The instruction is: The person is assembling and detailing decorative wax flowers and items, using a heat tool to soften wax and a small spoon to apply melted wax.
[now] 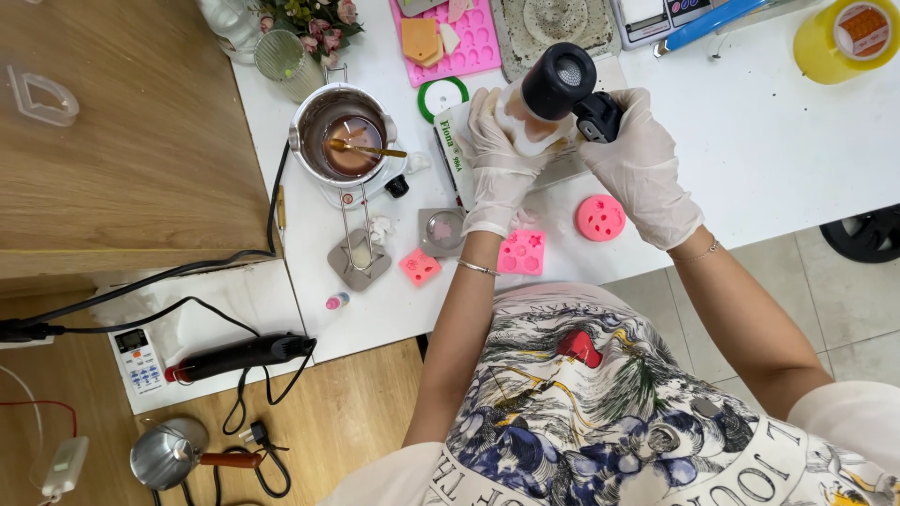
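Hands [497, 159] [637, 159] grip torch [553, 89] upright, nozzle pointing toward camera.

Home craft workshop: white worktable [778, 159] carrying a metal melting pot [342, 141], pink silicone moulds [445, 42], a heat gun [239, 356] at its front-left corner, tiled floor [844, 300].

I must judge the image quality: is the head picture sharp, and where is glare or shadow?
Head view: mostly sharp, evenly lit; the torch nozzle, held by both gloved hands, looms large, slightly soft; glare on the metal pot rim; soft shadows under the pink moulds.
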